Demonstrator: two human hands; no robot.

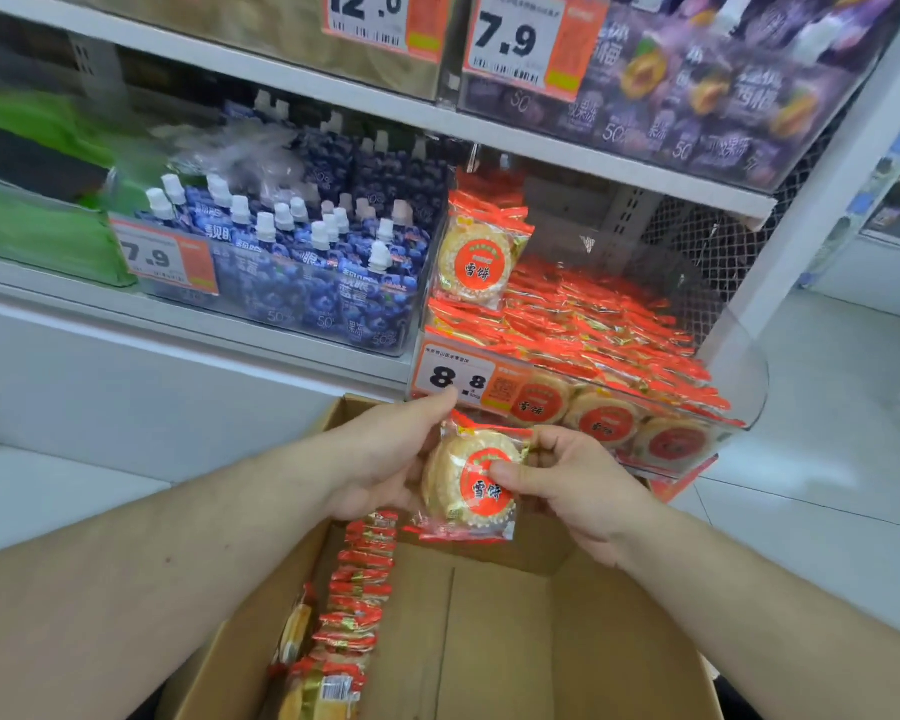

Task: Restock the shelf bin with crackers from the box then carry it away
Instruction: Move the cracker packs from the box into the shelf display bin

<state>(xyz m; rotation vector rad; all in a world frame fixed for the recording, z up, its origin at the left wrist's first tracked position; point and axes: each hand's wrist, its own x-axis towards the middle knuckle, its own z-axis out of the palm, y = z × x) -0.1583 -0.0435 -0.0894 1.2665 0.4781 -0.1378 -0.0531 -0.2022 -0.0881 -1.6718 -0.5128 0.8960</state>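
Both hands hold a small stack of round rice-cracker packs (466, 485) with red labels, above the open cardboard box (500, 641). My left hand (385, 454) supports the stack from the left and behind. My right hand (562, 478) pinches it, thumb on the red label. A row of cracker packs (357, 589) stands along the box's left wall. The clear shelf bin (739, 402) just beyond holds several orange-red cracker packs, one standing upright at its back left (476, 257).
A clear bin of blue spouted pouches (302, 262) sits left of the cracker bin. Green packs (32, 220) lie farther left. The shelf above carries purple pouches (697, 90) and price tags. White floor tiles (827, 459) extend to the right.
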